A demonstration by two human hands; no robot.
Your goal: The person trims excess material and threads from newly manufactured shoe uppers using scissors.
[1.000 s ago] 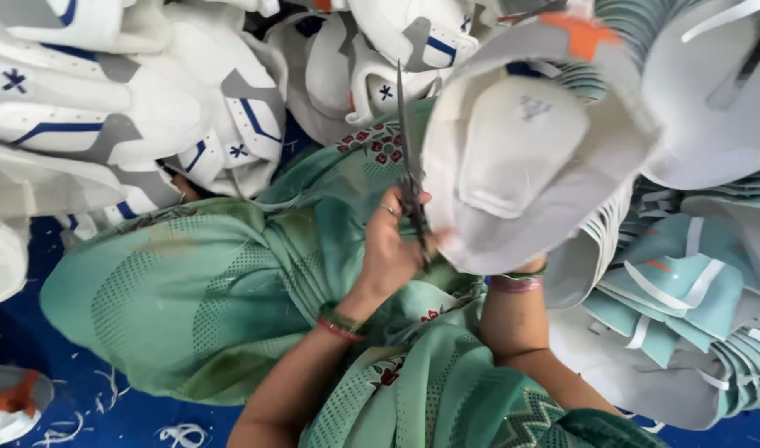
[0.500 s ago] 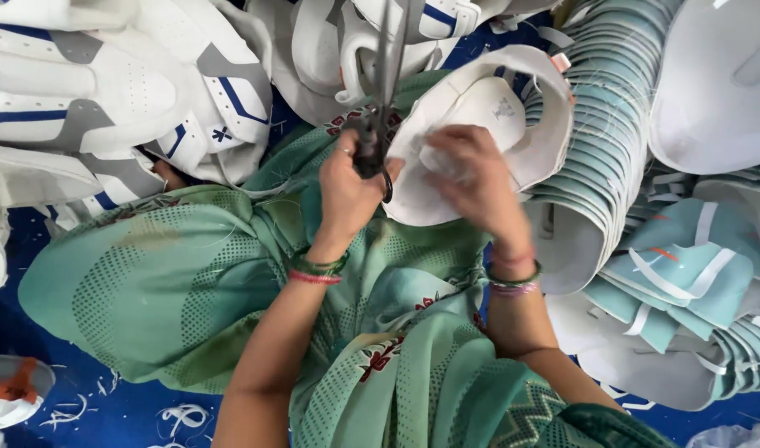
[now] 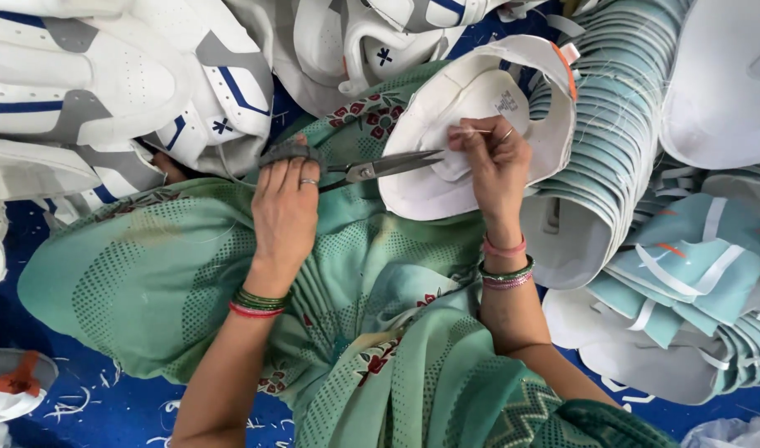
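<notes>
Fingers (image 3: 471, 137) pinch thin thread on curved white shoe upper (image 3: 446, 178); steel scissors (image 3: 380, 166) alongside.

Scissors (image 3: 371, 168) handles hidden under left hand (image 3: 285, 207).

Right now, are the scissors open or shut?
Nearly shut: the scissors blades lie together to one point by the white piece, in the left hand.
</notes>
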